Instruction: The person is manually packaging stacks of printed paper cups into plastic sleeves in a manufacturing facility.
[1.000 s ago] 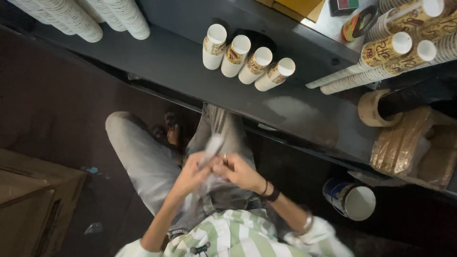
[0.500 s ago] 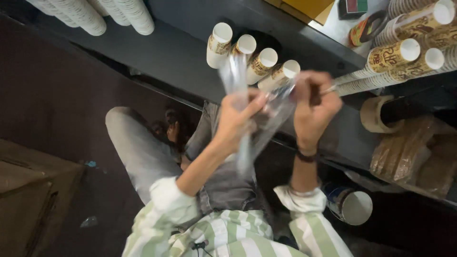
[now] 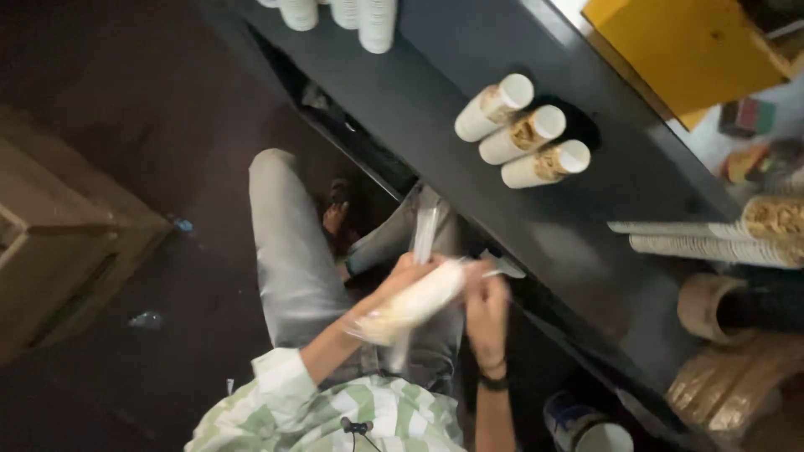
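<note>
My left hand [image 3: 400, 283] grips a stack of white patterned paper cups [image 3: 416, 303], held slantwise over my lap. A clear plastic sleeve [image 3: 425, 231] sticks up from the same hand and trails below the stack. My right hand [image 3: 486, 298], with a dark band on its wrist, pinches the sleeve at the stack's upper end. Three like cup stacks [image 3: 524, 134] lie side by side on the dark shelf [image 3: 435, 117] just above my hands.
Long cup stacks [image 3: 712, 238] lie at the right beside a brown tape roll [image 3: 702, 305] and crumpled brown wrap [image 3: 737, 385]. A yellow box [image 3: 687, 50] sits at top right, white cups [image 3: 335, 12] at top. A wooden crate [image 3: 50, 251] stands left.
Both hands rose to the shelf with the plastic sleeve, then came back down to my lap holding one cup stack. The shelf group went from four stacks to three.
</note>
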